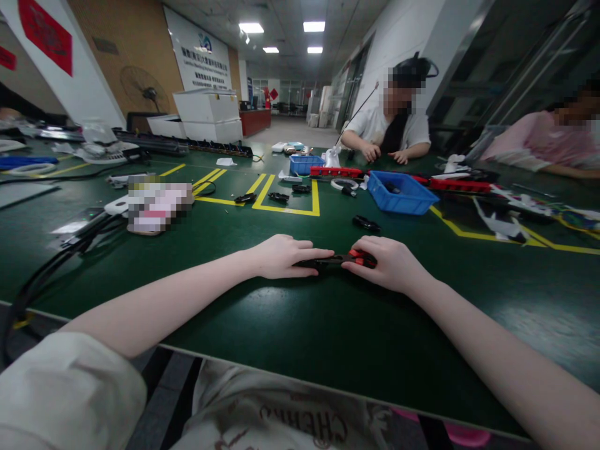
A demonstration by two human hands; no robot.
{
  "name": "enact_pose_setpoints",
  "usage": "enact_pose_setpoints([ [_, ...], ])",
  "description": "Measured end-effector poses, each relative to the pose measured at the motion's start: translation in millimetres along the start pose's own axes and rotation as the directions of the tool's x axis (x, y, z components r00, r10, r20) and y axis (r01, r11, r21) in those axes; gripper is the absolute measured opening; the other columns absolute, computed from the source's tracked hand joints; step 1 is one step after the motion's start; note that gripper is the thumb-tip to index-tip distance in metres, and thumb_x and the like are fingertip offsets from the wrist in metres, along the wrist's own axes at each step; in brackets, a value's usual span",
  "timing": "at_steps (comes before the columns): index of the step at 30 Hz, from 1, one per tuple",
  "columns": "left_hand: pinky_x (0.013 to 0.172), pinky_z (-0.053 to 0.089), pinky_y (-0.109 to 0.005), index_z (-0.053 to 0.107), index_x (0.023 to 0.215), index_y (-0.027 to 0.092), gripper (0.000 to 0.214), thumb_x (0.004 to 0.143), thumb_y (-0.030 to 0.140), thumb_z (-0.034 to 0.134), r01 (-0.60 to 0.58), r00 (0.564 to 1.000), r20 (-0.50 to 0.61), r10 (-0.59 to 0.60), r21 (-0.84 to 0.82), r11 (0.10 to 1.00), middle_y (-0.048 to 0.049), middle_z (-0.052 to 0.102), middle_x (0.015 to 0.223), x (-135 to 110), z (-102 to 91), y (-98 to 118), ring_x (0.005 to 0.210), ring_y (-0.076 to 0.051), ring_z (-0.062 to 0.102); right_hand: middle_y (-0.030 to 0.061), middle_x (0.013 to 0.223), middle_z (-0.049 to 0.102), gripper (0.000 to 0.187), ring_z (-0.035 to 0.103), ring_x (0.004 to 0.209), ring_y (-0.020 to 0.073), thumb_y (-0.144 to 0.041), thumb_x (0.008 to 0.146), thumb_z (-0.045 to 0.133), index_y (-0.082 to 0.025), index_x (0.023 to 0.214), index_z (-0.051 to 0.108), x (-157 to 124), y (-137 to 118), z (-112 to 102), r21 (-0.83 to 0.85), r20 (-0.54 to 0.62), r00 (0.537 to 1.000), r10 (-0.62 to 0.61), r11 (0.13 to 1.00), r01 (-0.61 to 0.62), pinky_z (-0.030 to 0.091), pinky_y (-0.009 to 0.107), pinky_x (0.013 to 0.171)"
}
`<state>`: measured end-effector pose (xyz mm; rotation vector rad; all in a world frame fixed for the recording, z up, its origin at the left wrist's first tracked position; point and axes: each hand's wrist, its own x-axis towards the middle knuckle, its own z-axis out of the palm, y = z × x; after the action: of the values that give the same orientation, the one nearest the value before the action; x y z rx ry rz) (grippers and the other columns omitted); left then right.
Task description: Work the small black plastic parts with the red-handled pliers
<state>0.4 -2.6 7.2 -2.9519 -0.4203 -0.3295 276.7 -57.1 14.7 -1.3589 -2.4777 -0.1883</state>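
Note:
Between my hands, low over the green table, is a slim black piece with red parts [340,260] at its right end. My left hand [284,257] pinches its left end, index finger along the top and thumb below. At its right end my right hand [391,262] is closed around the red part, fingers curled and thumb underneath. My fingers cover much of the piece, so its exact kind does not show. A small black part [366,223] lies just beyond my right hand.
Several black parts [279,197] lie around yellow tape lines. Farther back are a blue bin [400,192], a smaller blue bin [305,164] and red strips [337,172]. Left are a pink phone-like item [162,209] and black cables [70,250]. Another person [389,134] sits opposite.

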Motion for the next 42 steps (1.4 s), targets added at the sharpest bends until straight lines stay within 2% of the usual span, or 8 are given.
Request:
enact_pose_setpoints([
  [12, 0.060, 0.039, -0.027, 0.039, 0.149, 0.026, 0.054, 0.101, 0.050, 0.039, -0.001, 1.000, 0.019, 0.002, -0.024, 1.000, -0.0042, 0.066, 0.102, 0.4, -1.8, 0.1, 0.071, -0.016, 0.062, 0.0074, 0.083, 0.068, 0.038, 0.060, 0.071, 0.0198, -0.057, 0.089, 0.053, -0.021, 0.086, 0.063, -0.2, -0.8, -2.7, -0.004, -0.003, 1.000, -0.017, 1.000, 0.017, 0.042, 0.032, 0.062],
  [21, 0.063, 0.041, -0.026, 0.033, 0.152, 0.027, 0.056, 0.101, 0.049, 0.039, 0.009, 0.999, 0.042, -0.008, -0.019, 1.000, -0.0043, 0.066, 0.103, 1.7, -2.6, 1.6, 0.074, -0.016, 0.063, 0.0077, 0.085, 0.068, 0.038, 0.061, 0.073, 0.0204, -0.057, 0.088, 0.055, -0.019, 0.087, 0.064, -2.1, 2.5, -5.0, 0.003, 0.013, 1.000, -0.017, 1.000, 0.017, 0.042, 0.032, 0.064],
  [28, 0.061, 0.040, -0.026, 0.032, 0.152, 0.027, 0.056, 0.101, 0.049, 0.040, 0.001, 1.000, 0.021, 0.000, -0.019, 1.000, -0.0031, 0.065, 0.100, 1.1, -1.4, 0.6, 0.073, -0.016, 0.063, 0.0073, 0.084, 0.068, 0.037, 0.061, 0.073, 0.0197, -0.056, 0.088, 0.055, -0.020, 0.086, 0.063, -1.8, 0.7, -6.2, 0.001, -0.023, 1.000, 0.000, 1.000, 0.000, 0.042, 0.031, 0.062],
  [33, 0.061, 0.040, -0.025, 0.033, 0.153, 0.027, 0.056, 0.102, 0.048, 0.038, 0.007, 1.000, 0.020, -0.006, -0.022, 1.000, -0.0033, 0.065, 0.098, 0.6, -1.6, 0.2, 0.071, -0.015, 0.062, 0.0066, 0.078, 0.066, 0.039, 0.058, 0.067, 0.0188, -0.058, 0.088, 0.053, -0.021, 0.081, 0.059, 0.2, -3.0, -6.2, -0.043, -0.005, 1.000, 0.010, 0.999, -0.010, 0.039, 0.031, 0.060],
  [42, 0.062, 0.041, -0.025, 0.034, 0.152, 0.025, 0.056, 0.102, 0.050, 0.039, 0.021, 1.000, 0.014, -0.020, -0.053, 0.998, -0.0039, 0.066, 0.098, 0.9, -1.0, -0.4, 0.072, -0.015, 0.062, 0.0070, 0.080, 0.065, 0.038, 0.057, 0.068, 0.0199, -0.058, 0.088, 0.051, -0.021, 0.084, 0.058, 0.8, -3.1, -2.9, -0.053, 0.005, 1.000, 0.011, 0.999, -0.011, 0.038, 0.032, 0.061],
])
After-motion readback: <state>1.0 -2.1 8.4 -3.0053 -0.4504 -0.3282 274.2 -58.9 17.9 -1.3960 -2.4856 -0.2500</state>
